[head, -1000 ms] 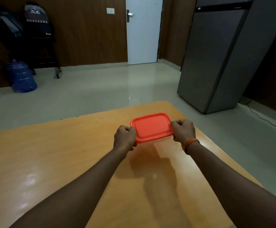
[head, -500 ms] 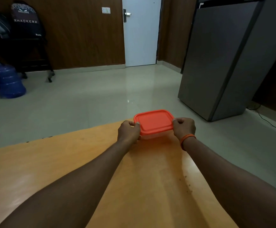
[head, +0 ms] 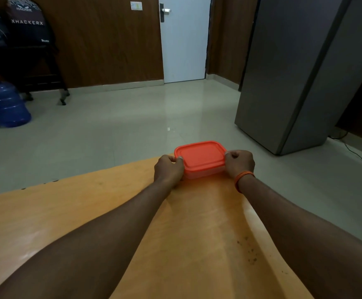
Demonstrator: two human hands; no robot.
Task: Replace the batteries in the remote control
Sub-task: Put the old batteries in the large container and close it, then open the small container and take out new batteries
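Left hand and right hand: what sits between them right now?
In the head view, only the container with its orange lid lies between the left hand and right hand, both gripping its ends.

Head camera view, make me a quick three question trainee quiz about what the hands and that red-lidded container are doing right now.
1. True or false: the red lid is already off the container.
2. Which hand wears the orange wristband? A) left B) right
3. Fill in: the container sits near the far ____ of the wooden table.

Key: 1. False, the lid is on, with the left hand and right hand gripping its ends. 2. B. 3. edge.
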